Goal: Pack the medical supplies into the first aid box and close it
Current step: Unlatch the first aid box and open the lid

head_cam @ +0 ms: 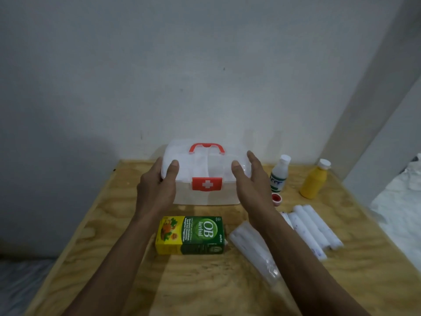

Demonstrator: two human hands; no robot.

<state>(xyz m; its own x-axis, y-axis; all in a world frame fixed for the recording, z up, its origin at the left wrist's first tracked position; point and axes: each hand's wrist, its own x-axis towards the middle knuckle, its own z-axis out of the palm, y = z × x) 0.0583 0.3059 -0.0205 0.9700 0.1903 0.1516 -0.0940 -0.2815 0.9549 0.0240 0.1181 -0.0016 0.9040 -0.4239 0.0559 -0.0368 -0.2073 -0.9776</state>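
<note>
Box sits at the back of the table by the wall, lid down, red latch at the front, handle on top. Left hand grips the lid's left edge, thumb on top. Right hand is spread wide at the lid's right edge; can't tell if it touches. Carton lies just in front of the box. Wrapped rolls, white bottle, yellow bottle and a small red cap sit to the right.
</note>
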